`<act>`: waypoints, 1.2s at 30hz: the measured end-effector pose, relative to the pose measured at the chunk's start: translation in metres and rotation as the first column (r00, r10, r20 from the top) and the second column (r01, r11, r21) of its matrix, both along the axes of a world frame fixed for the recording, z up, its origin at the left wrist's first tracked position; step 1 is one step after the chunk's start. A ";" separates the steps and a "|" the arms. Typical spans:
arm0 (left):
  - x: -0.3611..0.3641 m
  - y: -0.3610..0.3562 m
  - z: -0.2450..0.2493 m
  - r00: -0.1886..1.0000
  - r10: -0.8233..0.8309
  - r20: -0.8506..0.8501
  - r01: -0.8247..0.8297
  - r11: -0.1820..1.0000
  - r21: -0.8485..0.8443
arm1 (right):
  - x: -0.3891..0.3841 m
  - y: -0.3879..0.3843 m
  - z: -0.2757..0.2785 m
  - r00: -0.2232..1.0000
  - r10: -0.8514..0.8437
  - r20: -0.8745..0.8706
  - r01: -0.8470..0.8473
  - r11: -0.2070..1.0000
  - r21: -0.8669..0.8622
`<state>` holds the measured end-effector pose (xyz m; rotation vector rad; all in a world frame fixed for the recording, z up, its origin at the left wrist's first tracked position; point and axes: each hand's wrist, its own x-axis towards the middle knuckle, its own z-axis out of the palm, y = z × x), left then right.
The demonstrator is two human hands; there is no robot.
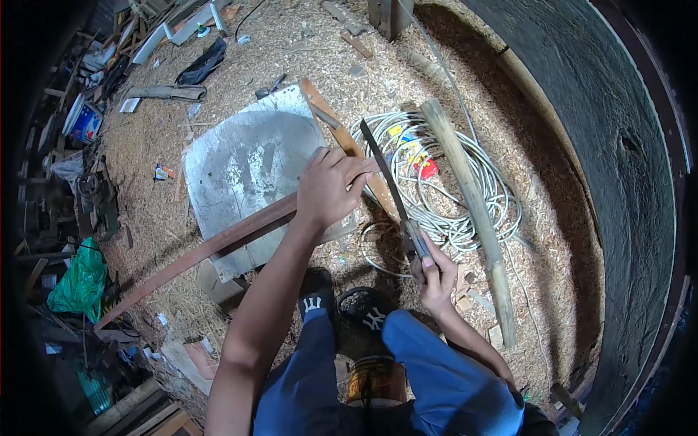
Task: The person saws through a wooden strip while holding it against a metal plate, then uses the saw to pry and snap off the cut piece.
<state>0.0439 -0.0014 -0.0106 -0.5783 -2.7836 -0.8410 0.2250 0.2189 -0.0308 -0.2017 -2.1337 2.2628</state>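
My left hand (329,185) is closed over a long reddish-brown wooden strip (211,247), close to its right end. The strip slants down to the lower left across a worn grey metal sheet (251,163). In my right hand (436,277) is the grey handle of a hand saw (383,163). Its narrow dark blade points up and away, right at the strip's end. An orange-brown board (327,116) runs beneath the strip and the blade, partly hidden by my left hand.
Right of the blade lies a coil of pale cable (480,207), with a round wooden pole (465,174) across it. A large dark curved slab (618,131) rises at the right. Scrap and a green plastic bag (78,283) lie at the left. Wood shavings cover the ground.
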 end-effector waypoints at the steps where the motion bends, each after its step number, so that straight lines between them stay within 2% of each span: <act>1: 0.000 0.000 0.000 1.000 -0.005 -0.001 0.005 1.000 -0.001 | 0.002 -0.001 -0.006 1.000 -0.011 -0.019 0.011 1.000 -0.013; 5: 0.000 0.001 0.000 0.999 -0.011 -0.052 0.012 1.000 0.017 | 0.043 0.019 -0.024 0.998 0.007 -0.060 -0.006 1.000 0.023; 9: 0.003 0.005 0.004 0.994 -0.022 -0.109 0.025 0.999 0.025 | 0.016 0.009 -0.012 0.998 0.036 -0.054 -0.030 0.995 0.093; 11: 0.000 0.003 0.004 0.996 -0.016 -0.092 0.017 1.000 0.018 | -0.006 0.004 -0.014 0.997 0.016 -0.075 -0.012 0.999 0.048; 13: 0.002 0.002 0.003 0.998 -0.012 -0.066 0.012 1.000 0.007 | -0.012 0.002 -0.016 1.000 -0.004 -0.015 0.003 0.995 -0.100; 17: 0.001 0.002 -0.001 0.998 -0.022 -0.066 0.021 1.000 -0.014 | 0.034 0.012 -0.029 0.998 -0.028 -0.053 0.022 0.994 -0.106; 18: 0.003 0.002 -0.003 0.998 -0.023 -0.064 0.021 1.000 -0.022 | 0.038 0.016 -0.024 1.000 -0.024 -0.013 0.022 0.992 -0.121; 19: 0.006 0.002 -0.003 0.998 -0.022 -0.057 0.020 1.000 -0.020 | 0.040 0.016 -0.024 1.000 -0.023 -0.006 0.022 0.993 -0.120; 21: 0.004 0.005 -0.001 0.996 -0.017 -0.084 0.016 1.000 -0.018 | 0.033 0.015 -0.026 1.000 0.000 -0.020 0.000 1.000 0.026; 25: 0.005 0.004 0.001 0.994 -0.032 -0.103 0.030 0.999 -0.016 | -0.024 -0.008 -0.007 0.999 -0.052 0.010 0.052 0.997 -0.060; 29: 0.003 0.003 0.001 0.996 -0.048 -0.076 0.046 0.999 -0.026 | 0.018 0.005 -0.028 0.996 -0.014 -0.083 0.010 0.999 -0.051; 30: 0.004 0.002 0.001 0.998 -0.048 -0.051 0.045 0.998 -0.048 | 0.027 0.004 -0.026 0.997 -0.063 -0.048 0.059 0.996 -0.065; 33: 0.006 0.004 0.000 0.994 -0.082 -0.069 0.080 0.997 -0.021 | 0.036 0.010 -0.020 0.999 -0.035 -0.040 0.035 0.999 0.000; 34: 0.006 0.003 0.000 0.994 -0.083 -0.072 0.082 0.996 -0.022 | 0.021 0.007 -0.009 1.000 0.030 -0.007 -0.029 0.998 0.051; 36: 0.005 0.004 0.000 0.994 -0.065 -0.090 0.064 0.998 -0.019 | -0.016 -0.009 -0.008 0.999 -0.025 -0.035 0.026 1.000 0.012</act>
